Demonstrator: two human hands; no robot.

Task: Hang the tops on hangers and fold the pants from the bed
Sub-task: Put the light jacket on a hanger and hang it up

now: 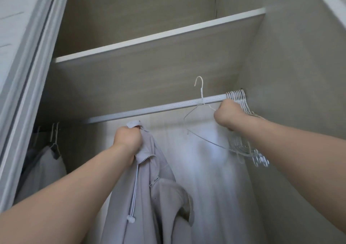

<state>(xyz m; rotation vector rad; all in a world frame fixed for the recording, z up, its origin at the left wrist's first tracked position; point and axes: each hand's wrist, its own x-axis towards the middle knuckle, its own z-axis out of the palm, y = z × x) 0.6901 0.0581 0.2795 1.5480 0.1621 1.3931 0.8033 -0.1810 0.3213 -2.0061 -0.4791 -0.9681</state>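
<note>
Overhead, left grip clutching grey hoodie, right grip holding wire hanger

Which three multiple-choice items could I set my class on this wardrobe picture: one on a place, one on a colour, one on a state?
1. Where on the rail is the bunch of empty hangers? A. right end B. left end C. middle
2. What colour is the zip top? A. red B. pale grey C. black
3. How is the wire hanger in the right hand? A. hooked on the rail B. lying on a shelf C. lifted, its hook clear above the rail
Answers: 1 A, their hooks crowd the rail's right end. 2 B, the fabric gripped by the left hand is pale grey. 3 C, its hook stands free above the rail.
</note>
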